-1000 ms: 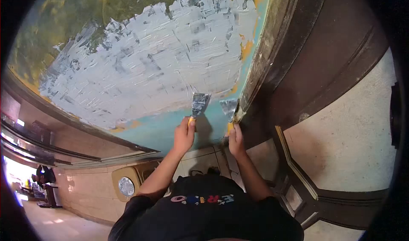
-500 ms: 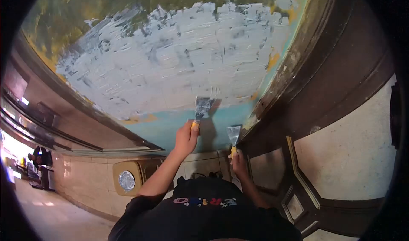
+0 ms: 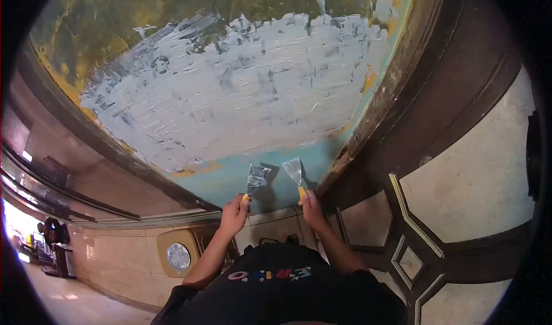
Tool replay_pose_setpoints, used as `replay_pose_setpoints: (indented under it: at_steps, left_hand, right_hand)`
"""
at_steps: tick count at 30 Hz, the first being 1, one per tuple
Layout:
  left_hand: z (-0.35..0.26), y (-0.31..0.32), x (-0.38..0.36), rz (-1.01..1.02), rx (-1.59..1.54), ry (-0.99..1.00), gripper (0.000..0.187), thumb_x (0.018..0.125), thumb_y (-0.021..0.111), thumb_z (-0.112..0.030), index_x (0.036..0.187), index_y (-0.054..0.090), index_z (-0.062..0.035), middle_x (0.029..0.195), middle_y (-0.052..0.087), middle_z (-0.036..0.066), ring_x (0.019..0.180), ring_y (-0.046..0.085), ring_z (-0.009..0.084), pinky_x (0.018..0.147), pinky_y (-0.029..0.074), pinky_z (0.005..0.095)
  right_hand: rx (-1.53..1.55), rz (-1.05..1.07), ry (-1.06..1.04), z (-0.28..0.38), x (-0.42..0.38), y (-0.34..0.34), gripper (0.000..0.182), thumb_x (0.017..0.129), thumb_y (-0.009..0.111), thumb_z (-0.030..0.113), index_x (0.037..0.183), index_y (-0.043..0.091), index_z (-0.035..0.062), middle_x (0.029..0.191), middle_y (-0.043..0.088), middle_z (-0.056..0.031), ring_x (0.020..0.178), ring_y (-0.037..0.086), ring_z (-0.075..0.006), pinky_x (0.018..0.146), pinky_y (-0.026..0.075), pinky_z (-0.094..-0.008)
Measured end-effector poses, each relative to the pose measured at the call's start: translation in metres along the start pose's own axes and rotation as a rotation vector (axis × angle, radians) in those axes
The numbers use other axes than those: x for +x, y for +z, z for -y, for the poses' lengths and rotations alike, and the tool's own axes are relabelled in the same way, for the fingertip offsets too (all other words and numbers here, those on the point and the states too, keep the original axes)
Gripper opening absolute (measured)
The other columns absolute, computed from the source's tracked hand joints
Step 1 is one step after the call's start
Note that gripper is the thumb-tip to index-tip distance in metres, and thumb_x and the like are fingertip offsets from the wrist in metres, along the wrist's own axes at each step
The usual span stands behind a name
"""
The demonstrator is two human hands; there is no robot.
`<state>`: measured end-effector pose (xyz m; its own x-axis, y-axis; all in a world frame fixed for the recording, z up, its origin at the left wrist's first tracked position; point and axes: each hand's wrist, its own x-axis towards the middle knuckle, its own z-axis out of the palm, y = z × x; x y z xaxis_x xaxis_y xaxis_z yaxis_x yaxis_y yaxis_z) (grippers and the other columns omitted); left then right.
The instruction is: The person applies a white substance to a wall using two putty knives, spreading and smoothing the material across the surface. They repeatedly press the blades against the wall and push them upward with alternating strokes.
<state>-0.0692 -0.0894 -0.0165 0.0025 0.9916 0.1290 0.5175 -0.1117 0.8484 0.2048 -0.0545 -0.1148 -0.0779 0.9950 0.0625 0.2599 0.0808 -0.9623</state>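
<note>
My left hand [image 3: 234,214] is closed around the yellow handle of a putty knife [image 3: 258,177], its broad blade smeared with white and grey paste. In my right hand [image 3: 312,210] is a second putty knife [image 3: 292,170], also yellow-handled, with a whitish blade pointing up and left. The two blades stand side by side, a small gap between them, before the turquoise lower strip [image 3: 230,167] of the wall. Above them spreads a large patch of white filler [image 3: 247,101] with ridged trowel marks. Shadows of the knives fall on the turquoise paint.
A tan stool [image 3: 165,245] at lower left bears a round container of grey-white paste [image 3: 178,256]. Worn dark wood trim [image 3: 376,124] edges the wall on the right, beside a panelled door [image 3: 471,193]. A person [image 3: 54,231] is far off at left.
My left hand has drawn its putty knife down and left, away from the filler's lower edge. The right hand has brought its knife up and left, closer to the other blade.
</note>
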Motion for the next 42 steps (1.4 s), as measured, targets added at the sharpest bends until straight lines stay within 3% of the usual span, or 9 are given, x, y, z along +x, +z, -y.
replay_pose_setpoints:
  at_steps: [8, 14, 17, 24, 28, 31, 33, 38, 42]
  left_hand:
    - [-0.030, -0.108, -0.007, 0.039, 0.007, 0.021, 0.021, 0.093, 0.054, -0.021, 0.095, 0.058, -0.0002, 0.072, 0.059, 0.010, 0.063, 0.058, 0.0168, 0.060, 0.046, 0.0301]
    - [-0.046, -0.144, -0.012, 0.254, -0.804, -0.117, 0.051, 0.096, 0.042, -0.049, 0.086, 0.057, -0.0012, 0.068, 0.051, -0.001, 0.059, 0.047, 0.0086, 0.053, 0.040, 0.0234]
    - [-0.018, -0.126, -0.016, 0.319, -0.825, -0.092, 0.055, 0.095, 0.038, -0.055, 0.082, 0.056, -0.0044, 0.066, 0.051, -0.001, 0.056, 0.046, 0.0083, 0.051, 0.038, 0.0233]
    - [0.006, -0.122, -0.048, 0.195, -0.632, -0.012, 0.054, 0.097, 0.036, -0.049, 0.074, 0.055, -0.0040, 0.061, 0.049, 0.000, 0.053, 0.044, 0.0080, 0.048, 0.036, 0.0247]
    - [0.007, -0.163, -0.037, 0.182, -0.696, 0.057, 0.056, 0.097, 0.036, -0.050, 0.076, 0.054, -0.0015, 0.060, 0.049, 0.001, 0.055, 0.046, 0.0111, 0.050, 0.037, 0.0275]
    - [0.004, -0.152, -0.037, 0.166, -0.368, 0.153, 0.053, 0.097, 0.038, -0.046, 0.077, 0.053, 0.0002, 0.062, 0.048, 0.005, 0.058, 0.048, 0.0137, 0.053, 0.039, 0.0301]
    - [0.006, -0.158, -0.036, -0.028, -0.237, 0.251, 0.044, 0.097, 0.042, -0.039, 0.079, 0.052, 0.0004, 0.066, 0.049, 0.009, 0.061, 0.050, 0.0188, 0.057, 0.041, 0.0321]
    - [-0.020, -0.195, -0.031, -0.219, 0.015, 0.233, 0.027, 0.090, 0.057, -0.026, 0.086, 0.055, -0.0001, 0.075, 0.055, 0.016, 0.073, 0.059, 0.0344, 0.064, 0.046, 0.0391]
    - [-0.021, -0.175, -0.044, 0.010, 0.233, 0.257, 0.022, 0.085, 0.062, -0.023, 0.094, 0.058, -0.0028, 0.081, 0.059, 0.017, 0.079, 0.060, 0.0382, 0.066, 0.048, 0.0447]
  right_hand:
    - [0.218, -0.028, -0.001, 0.093, 0.005, -0.025, 0.024, 0.097, 0.041, 0.028, 0.102, 0.053, 0.0071, 0.074, 0.051, 0.0003, 0.062, 0.047, -0.0069, 0.055, 0.038, -0.0225]
    - [0.458, 0.247, 0.121, 0.147, 0.023, 0.025, 0.030, 0.093, 0.049, 0.038, 0.088, 0.055, 0.0093, 0.070, 0.051, 0.0006, 0.055, 0.045, -0.0065, 0.048, 0.035, -0.0223]
    - [0.440, 0.442, 0.242, 0.125, -0.002, 0.075, 0.042, 0.092, 0.049, 0.049, 0.080, 0.053, 0.0090, 0.065, 0.050, 0.0011, 0.053, 0.044, -0.0064, 0.046, 0.033, -0.0220]
    - [0.611, 0.406, -0.188, 0.203, 0.034, 0.090, 0.055, 0.090, 0.044, 0.060, 0.077, 0.053, 0.0073, 0.063, 0.050, 0.0005, 0.054, 0.043, -0.0086, 0.047, 0.033, -0.0241]
    - [0.408, 0.394, 0.058, 0.192, 0.006, 0.114, 0.056, 0.088, 0.047, 0.062, 0.078, 0.053, 0.0073, 0.064, 0.051, -0.0001, 0.053, 0.045, -0.0092, 0.047, 0.034, -0.0237]
    - [0.679, 0.620, 0.131, 0.211, -0.002, 0.135, 0.052, 0.089, 0.050, 0.058, 0.081, 0.054, 0.0068, 0.068, 0.053, -0.0013, 0.052, 0.046, -0.0093, 0.048, 0.035, -0.0225]
    - [0.561, 0.255, -0.037, 0.244, 0.012, 0.133, 0.051, 0.091, 0.049, 0.056, 0.077, 0.051, 0.0075, 0.065, 0.046, 0.0019, 0.056, 0.041, -0.0078, 0.050, 0.033, -0.0243]
    - [0.144, 0.110, -0.367, 0.235, -0.013, 0.126, 0.051, 0.091, 0.050, 0.054, 0.081, 0.054, 0.0036, 0.062, 0.046, 0.0001, 0.053, 0.043, -0.0093, 0.053, 0.038, -0.0265]
    - [-0.095, 0.088, -0.266, 0.258, -0.025, 0.141, 0.044, 0.090, 0.057, 0.046, 0.090, 0.057, 0.0016, 0.063, 0.053, -0.0050, 0.054, 0.049, -0.0134, 0.055, 0.044, -0.0295]
